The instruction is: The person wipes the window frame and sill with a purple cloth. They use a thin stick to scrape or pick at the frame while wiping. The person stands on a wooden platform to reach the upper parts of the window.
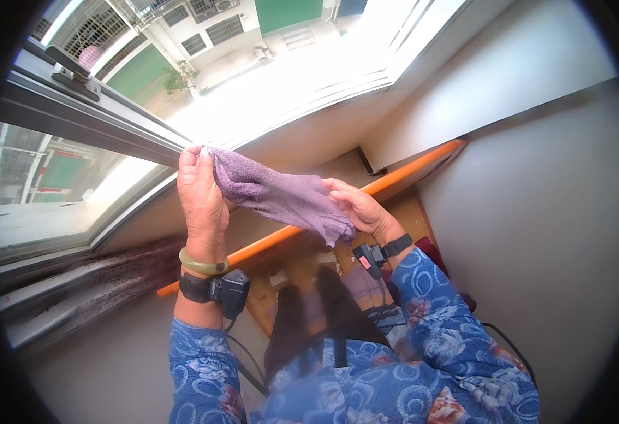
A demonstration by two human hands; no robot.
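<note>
A purple terry cloth [277, 193] is stretched between my two hands, above an orange rail and in front of the window. My left hand [201, 185] pinches its upper left corner between thumb and fingers, close to the window frame. Lower down, my right hand [359, 206] holds the other end, with the ragged edge of the cloth hanging beside the palm. Folds run along the cloth's length. Each wrist carries a strapped black device, and a pale green bangle [203, 262] circles the left one.
An orange rail [410, 168] crosses diagonally beneath the cloth. Ahead, a sliding window frame [97, 119] with a latch [73, 74] borders a bright opening onto buildings outside. A grey wall [532, 212] stands at the right. Black cables [248, 350] hang near my arms.
</note>
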